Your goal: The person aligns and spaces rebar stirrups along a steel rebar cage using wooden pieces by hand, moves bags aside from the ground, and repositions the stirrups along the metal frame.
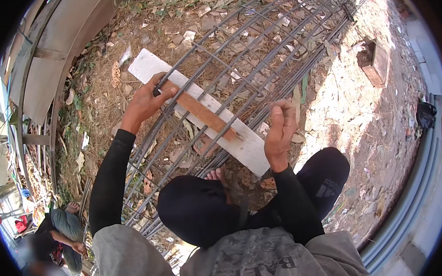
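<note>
A long rebar cage [249, 49] runs diagonally across the ground in front of me. Under its bars lies a white board [251, 149], and on that board rests a narrower brown wooden piece [199, 110] with a metal tip at its lower right end. My left hand [150, 98] is closed at the upper left end of the brown piece, beside a cage bar, with a small dark object at its fingers. My right hand [282, 127] is raised right of the white board, fingers curled together; whether it holds anything is hidden.
A wooden box [376, 65] sits at the upper right. Grey pipes [416, 192] run along the right edge, near a black bag [426, 114]. Another person [66, 231] sits at the lower left. Curved panels stand at the left. Leaves and rubble litter the ground.
</note>
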Available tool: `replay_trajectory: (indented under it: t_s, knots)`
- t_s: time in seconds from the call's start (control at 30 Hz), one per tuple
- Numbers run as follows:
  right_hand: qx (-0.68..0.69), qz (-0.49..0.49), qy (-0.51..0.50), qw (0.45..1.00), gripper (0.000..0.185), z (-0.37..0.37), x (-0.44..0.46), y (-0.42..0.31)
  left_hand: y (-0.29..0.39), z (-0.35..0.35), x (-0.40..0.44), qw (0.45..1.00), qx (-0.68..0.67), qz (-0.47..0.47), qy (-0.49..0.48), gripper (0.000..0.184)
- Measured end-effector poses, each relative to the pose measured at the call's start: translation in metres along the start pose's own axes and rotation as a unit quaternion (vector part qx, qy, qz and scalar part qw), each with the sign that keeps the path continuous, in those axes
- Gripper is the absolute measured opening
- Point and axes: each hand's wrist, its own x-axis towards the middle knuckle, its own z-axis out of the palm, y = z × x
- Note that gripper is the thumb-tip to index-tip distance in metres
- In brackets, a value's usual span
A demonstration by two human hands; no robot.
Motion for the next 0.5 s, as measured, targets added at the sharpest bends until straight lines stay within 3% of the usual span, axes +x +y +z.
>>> replay_trajectory:
  t_s: [0.03,0.17,0.27,0.37,0.5]
  knots:
    - [-0.015,0.019,-0.03,0.999,0.031,-0.001,-0.008,0.001,-0.004,0.004,0.003,1.0,0.004,0.017,0.015,0.084]
    - [-0.126,-0.061,-0.12,0.983,0.052,0.027,-0.055,-0.008,-0.017,0.013,0.008,0.997,-0.003,0.056,0.048,0.087]
    - [-0.096,0.013,-0.091,0.991,0.064,0.035,-0.072,0.004,-0.011,0.015,0.005,0.999,0.027,0.023,0.039,0.088]
    - [-0.267,-0.108,-0.147,0.946,0.061,0.031,-0.069,0.016,0.003,0.017,0.007,0.997,0.035,-0.014,0.071,0.084]
    - [-0.281,-0.125,-0.131,0.943,0.054,0.035,-0.065,0.03,0.013,0.019,0.006,0.994,0.049,-0.043,0.085,0.077]
